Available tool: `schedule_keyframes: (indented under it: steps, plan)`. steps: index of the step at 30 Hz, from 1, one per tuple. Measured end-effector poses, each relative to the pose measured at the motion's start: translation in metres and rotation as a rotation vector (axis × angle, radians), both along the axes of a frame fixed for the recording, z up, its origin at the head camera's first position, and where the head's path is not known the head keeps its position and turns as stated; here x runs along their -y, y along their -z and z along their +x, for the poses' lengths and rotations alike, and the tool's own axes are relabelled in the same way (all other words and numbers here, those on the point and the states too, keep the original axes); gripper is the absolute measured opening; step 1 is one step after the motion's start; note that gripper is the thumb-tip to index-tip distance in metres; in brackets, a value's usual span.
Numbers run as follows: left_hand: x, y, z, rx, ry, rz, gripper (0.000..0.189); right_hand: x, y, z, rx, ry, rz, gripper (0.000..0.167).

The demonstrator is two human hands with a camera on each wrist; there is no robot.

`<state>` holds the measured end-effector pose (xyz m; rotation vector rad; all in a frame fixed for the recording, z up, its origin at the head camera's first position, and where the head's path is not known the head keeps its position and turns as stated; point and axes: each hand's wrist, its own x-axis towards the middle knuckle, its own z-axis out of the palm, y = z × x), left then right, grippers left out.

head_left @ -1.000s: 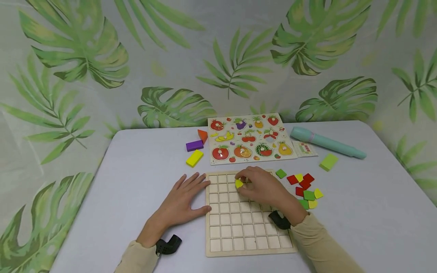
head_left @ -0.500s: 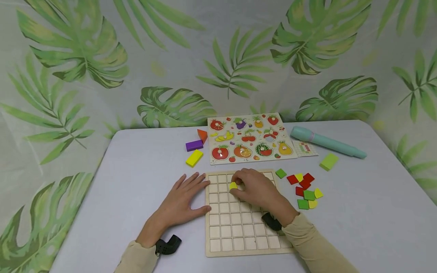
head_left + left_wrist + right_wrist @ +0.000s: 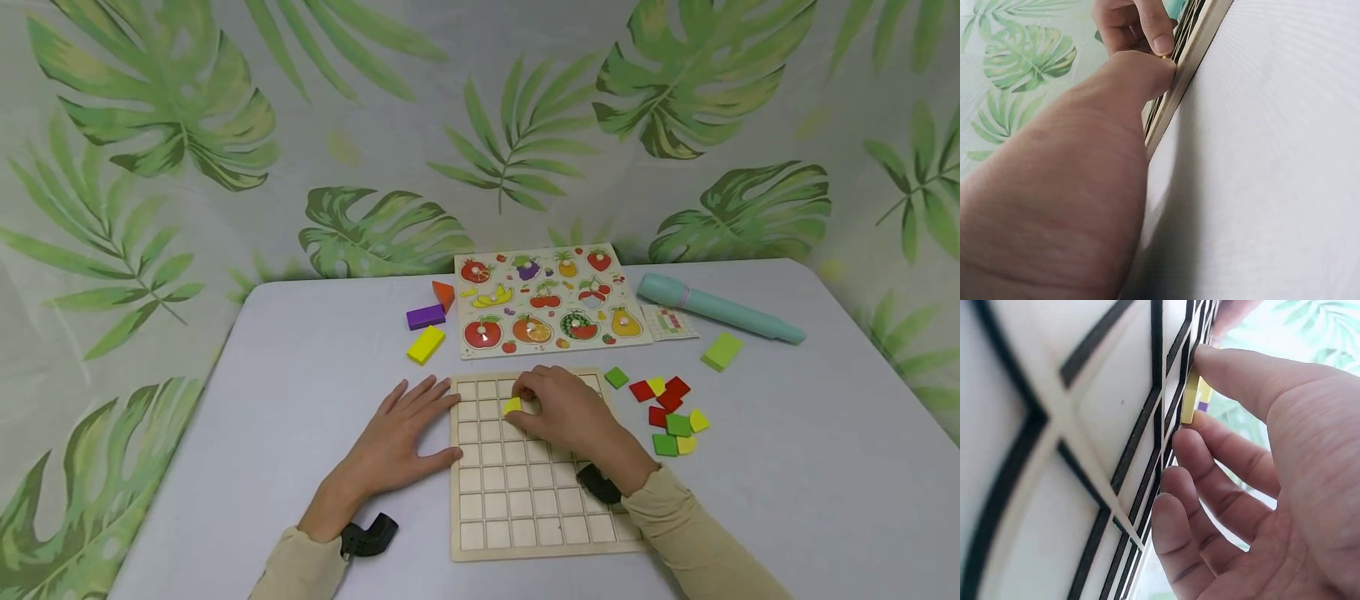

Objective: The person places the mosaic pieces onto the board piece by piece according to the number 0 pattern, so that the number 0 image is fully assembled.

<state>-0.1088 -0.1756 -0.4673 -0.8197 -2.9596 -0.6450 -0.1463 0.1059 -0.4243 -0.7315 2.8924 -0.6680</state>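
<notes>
A wooden grid board (image 3: pixel 455 492) with square recesses lies on the table. Over its upper part, my right hand (image 3: pixel 570 412) pinches a small yellow tile (image 3: pixel 512 406) with one rounded side between thumb and fingertips. The right wrist view shows the tile (image 3: pixel 1190 403) standing on edge close against the grid, the other fingers curled near the board. At the board's left edge my left hand (image 3: pixel 408 435) lies flat with fingers spread, its thumb and fingertips right at the rim. In the left wrist view its thumb (image 3: pixel 1154 72) meets the board's side.
Right of the board lie loose red tiles (image 3: pixel 658 416), green tiles (image 3: pixel 678 425) and yellow tiles (image 3: pixel 698 421). Behind stand a fruit puzzle (image 3: pixel 551 346), a pattern card (image 3: pixel 670 323) and a teal tube (image 3: pixel 720 310). Blocks lie around: purple (image 3: pixel 426 317), yellow (image 3: pixel 426 345), orange (image 3: pixel 443 295), light green (image 3: pixel 722 352).
My right hand has shifted slightly left with the yellow tile, then stayed nearly still over the second row of cells. The left hand has kept its place at the board's edge.
</notes>
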Motion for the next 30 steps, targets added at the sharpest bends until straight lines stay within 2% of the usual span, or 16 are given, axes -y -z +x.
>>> schedule_keyframes:
  steps: [8, 22, 30]
  plan:
    - [-0.001, -0.001, -0.001, -0.003, 0.003, -0.007, 0.075, -0.001, 0.000, 0.001, -0.035, -0.021, 0.014, 0.026]
    - [-0.001, 0.001, 0.000, 0.002, -0.005, 0.003, 0.075, -0.005, -0.001, 0.001, -0.008, -0.021, 0.025, 0.024]
    - [0.000, 0.000, 0.000, -0.004, -0.002, -0.001, 0.074, -0.026, -0.012, 0.005, 0.003, -0.004, 0.021, 0.030]
